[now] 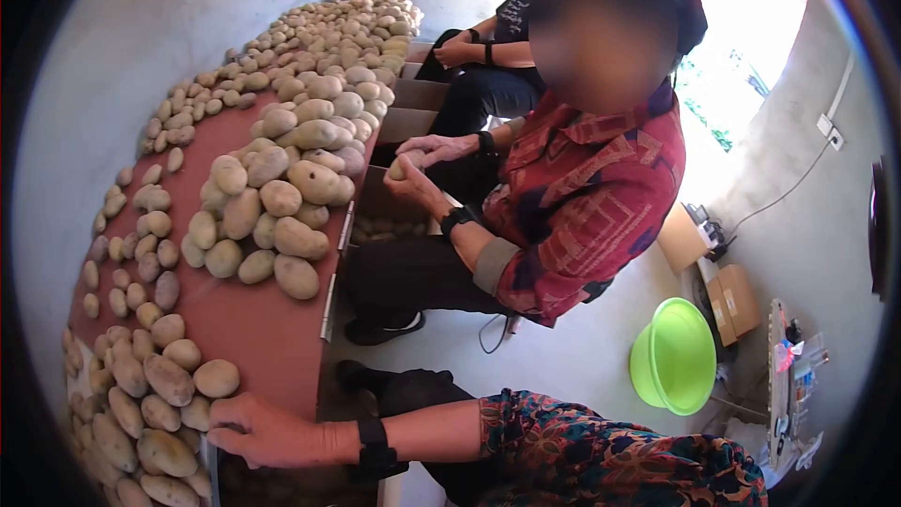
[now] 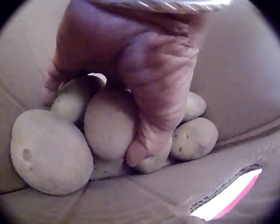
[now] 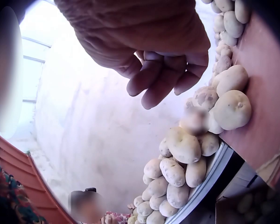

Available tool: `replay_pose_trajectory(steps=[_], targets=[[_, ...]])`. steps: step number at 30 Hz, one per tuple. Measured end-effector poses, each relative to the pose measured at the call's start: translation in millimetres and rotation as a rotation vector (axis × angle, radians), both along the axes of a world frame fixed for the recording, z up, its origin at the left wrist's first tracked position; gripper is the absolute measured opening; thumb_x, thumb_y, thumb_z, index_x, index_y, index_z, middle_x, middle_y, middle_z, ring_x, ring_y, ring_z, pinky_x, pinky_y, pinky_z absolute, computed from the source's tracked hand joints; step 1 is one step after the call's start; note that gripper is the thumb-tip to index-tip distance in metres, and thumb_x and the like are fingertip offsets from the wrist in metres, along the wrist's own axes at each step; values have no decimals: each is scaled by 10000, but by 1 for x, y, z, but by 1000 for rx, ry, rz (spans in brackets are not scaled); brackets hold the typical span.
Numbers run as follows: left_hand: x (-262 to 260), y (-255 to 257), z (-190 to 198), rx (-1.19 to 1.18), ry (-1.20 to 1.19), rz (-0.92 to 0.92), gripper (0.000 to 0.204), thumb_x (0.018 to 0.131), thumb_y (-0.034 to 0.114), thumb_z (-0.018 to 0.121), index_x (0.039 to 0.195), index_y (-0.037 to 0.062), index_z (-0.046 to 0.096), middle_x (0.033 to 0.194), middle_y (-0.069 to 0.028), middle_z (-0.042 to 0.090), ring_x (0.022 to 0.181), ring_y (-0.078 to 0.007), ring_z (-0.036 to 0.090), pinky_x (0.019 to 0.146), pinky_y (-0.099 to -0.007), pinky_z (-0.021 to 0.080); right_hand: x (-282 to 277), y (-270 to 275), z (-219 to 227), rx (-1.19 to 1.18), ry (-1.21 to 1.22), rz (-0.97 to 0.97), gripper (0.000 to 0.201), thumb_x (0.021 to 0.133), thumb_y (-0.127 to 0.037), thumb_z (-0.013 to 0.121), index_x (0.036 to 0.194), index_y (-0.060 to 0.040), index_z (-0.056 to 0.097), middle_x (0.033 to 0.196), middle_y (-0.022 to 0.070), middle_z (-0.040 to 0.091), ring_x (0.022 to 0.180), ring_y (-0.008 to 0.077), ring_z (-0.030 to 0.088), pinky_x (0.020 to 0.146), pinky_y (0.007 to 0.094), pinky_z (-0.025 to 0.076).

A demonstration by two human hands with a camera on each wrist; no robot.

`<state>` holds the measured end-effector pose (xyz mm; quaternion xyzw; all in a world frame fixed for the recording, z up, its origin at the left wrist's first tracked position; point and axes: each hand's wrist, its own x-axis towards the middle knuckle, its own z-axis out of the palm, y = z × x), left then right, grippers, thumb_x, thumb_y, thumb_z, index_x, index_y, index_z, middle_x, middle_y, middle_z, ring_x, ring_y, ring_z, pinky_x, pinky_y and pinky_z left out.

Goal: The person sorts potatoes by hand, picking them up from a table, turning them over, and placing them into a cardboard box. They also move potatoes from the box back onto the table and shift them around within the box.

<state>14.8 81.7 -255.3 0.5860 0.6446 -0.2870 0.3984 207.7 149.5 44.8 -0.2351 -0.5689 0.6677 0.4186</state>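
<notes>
In the left wrist view my left hand [image 2: 151,70] reaches down into a cardboard box [image 2: 238,70]. Its thumb and fingers curl about a potato [image 2: 111,125], with another potato [image 2: 74,100] close under the fingers. A larger potato [image 2: 51,151] lies beside them. My right hand [image 1: 277,432] is at the edge of the red-brown table [image 1: 239,319], right beside a heap of potatoes [image 1: 167,455]. Seen from the right wrist, its fingers [image 3: 165,81] hang loosely bent with nothing held. The head view does not show my left hand.
More potatoes [image 1: 272,192] are piled along the table toward the far wall. A person in a patterned red shirt [image 1: 591,188] sits alongside, holding a potato [image 1: 405,165]. Others sit farther back. A green basin [image 1: 671,357] and cardboard cartons [image 1: 732,305] stand on the floor.
</notes>
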Motion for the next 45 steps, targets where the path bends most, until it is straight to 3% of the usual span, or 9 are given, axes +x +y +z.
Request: replay_pose_trajectory(steps=[9, 17, 21, 23, 29, 32, 37, 39, 45], targets=[[5, -45, 83, 28, -92, 24, 603, 643, 350, 818, 1137, 34, 675, 1108, -134, 638, 1006, -265, 622, 913, -334, 489, -9, 4, -14, -14, -64, 103, 212, 940, -187, 574, 917, 22, 593, 686, 37, 585, 511, 97, 564, 487, 265, 461], [15, -85, 196, 181, -188, 123, 605, 620, 317, 850, 1124, 29, 681, 1109, -140, 637, 1000, -262, 627, 908, -325, 496, -7, -2, -36, -33, -202, 674, 252, 841, -205, 678, 952, 20, 657, 750, 62, 665, 667, 139, 648, 580, 283, 497], [40, -121, 275, 606, -374, 343, 509, 571, 228, 874, 966, -36, 693, 944, -118, 668, 904, -228, 645, 846, -328, 512, 0, -27, -22, 336, -654, 621, 290, 795, -241, 714, 939, 6, 667, 751, 91, 670, 703, 199, 662, 630, 374, 513], [35, -134, 281, 479, -1006, 652, 399, 615, 181, 846, 900, -41, 676, 899, -93, 668, 846, -188, 648, 805, -315, 510, 15, -57, 0, 787, -806, 526, 317, 801, -267, 717, 941, 12, 659, 745, 129, 664, 727, 287, 663, 668, 410, 516], [58, -164, 254, 419, -1497, 1150, 346, 776, 126, 703, 1093, 7, 630, 1067, -54, 626, 950, -200, 610, 865, -340, 513, 47, -119, -65, 514, -666, 88, 523, 913, -440, 569, 1201, -4, 582, 1121, 222, 608, 1068, 354, 589, 916, 407, 459], [39, -150, 183, 473, -1439, 996, 397, 771, 97, 683, 1148, -5, 610, 1103, -62, 628, 975, -190, 612, 896, -315, 508, 52, -144, -97, 60, -645, 114, 499, 926, -404, 552, 1224, -4, 559, 1162, 186, 600, 1111, 328, 578, 930, 403, 480], [71, -147, 250, 176, -1368, 755, 537, 769, 256, 781, 1213, 10, 603, 1134, -76, 621, 1034, -205, 605, 934, -376, 506, 59, -164, -92, -768, -334, 227, 645, 954, -616, 427, 1377, -130, 446, 1387, 69, 451, 1289, 226, 443, 1043, 466, 422], [80, -141, 239, 111, -1226, 869, 292, 651, 110, 812, 879, -12, 676, 906, -93, 681, 855, -160, 651, 782, -304, 508, 62, -162, -100, -824, -288, 257, 630, 942, -610, 457, 1386, -164, 442, 1373, 66, 466, 1283, 214, 451, 1038, 443, 429], [74, -133, 225, 113, -1221, 689, 260, 673, 90, 802, 875, -6, 668, 818, -61, 695, 791, -137, 659, 766, -266, 504, 73, -165, -116, -511, -227, 276, 542, 909, -542, 549, 1295, -162, 517, 1331, 65, 495, 1210, 206, 489, 964, 381, 458]])
